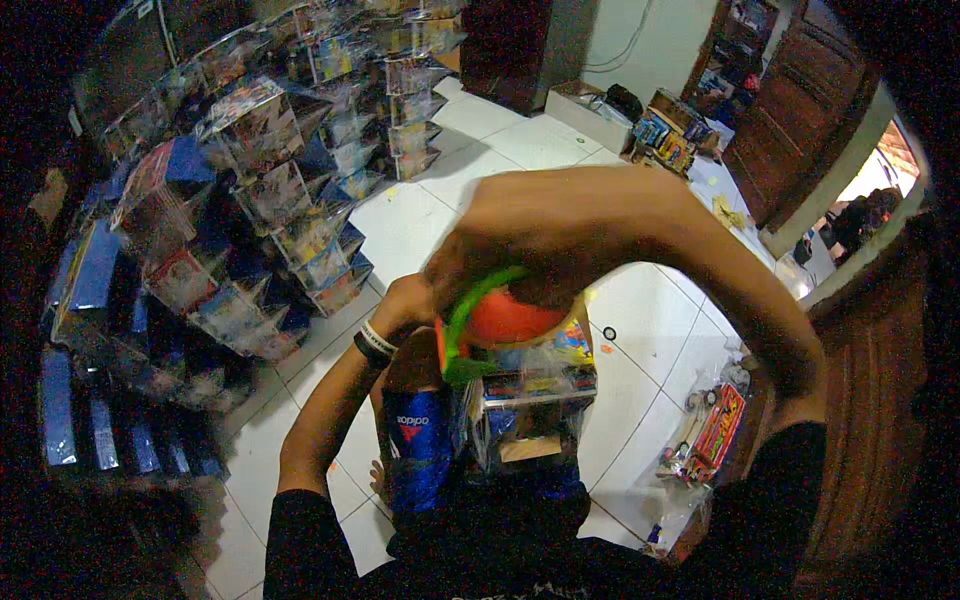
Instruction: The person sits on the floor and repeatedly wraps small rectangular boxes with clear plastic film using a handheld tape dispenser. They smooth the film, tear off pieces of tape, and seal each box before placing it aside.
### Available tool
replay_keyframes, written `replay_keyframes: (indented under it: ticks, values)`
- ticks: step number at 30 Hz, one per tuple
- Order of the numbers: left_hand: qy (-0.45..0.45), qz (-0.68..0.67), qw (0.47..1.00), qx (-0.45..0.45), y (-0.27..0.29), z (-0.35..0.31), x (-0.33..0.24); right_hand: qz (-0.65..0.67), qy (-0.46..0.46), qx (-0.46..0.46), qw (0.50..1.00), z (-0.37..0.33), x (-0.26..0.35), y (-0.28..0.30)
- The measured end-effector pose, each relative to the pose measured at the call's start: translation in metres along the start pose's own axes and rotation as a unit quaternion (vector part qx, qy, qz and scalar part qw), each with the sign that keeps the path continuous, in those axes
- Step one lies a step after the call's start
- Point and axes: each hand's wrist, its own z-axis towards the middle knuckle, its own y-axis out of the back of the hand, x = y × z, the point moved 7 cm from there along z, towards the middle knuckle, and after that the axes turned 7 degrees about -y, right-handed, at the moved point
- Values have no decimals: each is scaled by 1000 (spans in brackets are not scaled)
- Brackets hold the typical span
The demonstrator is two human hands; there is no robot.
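My right hand [540,225], slightly smeared by motion, arches over what looks like a tape dispenser [462,330] with a green curved frame and a red round part, and its fingers wrap round the top. Close against it on the left is my left hand [408,303], its fingers curled; whatever they pinch is hidden behind the dispenser and my right hand. Below both hands a box [535,400] in clear loose plastic rests at my lap, with a coloured printed top and a small tan patch on its near side.
Tall stacks of plastic-wrapped boxes [270,190] rise at the left. A bagged toy truck [715,430] lies on the white tiled floor [640,420] to the right. At the far right stand a carton of colourful packs [665,135] and a wooden door [800,110]; a small black ring [609,333] lies nearer.
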Motion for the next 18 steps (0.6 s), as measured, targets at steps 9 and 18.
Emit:
replay_keyframes:
  ticks: [9, 18]
  values:
    - [-19, -103, 989, -102, 11, 26, -61, 150, -81, -274, 946, -145, -52, -72]
    - [146, 127, 961, -196, 21, 8, -125, 117, -73, -239, 961, -122, -33, -58]
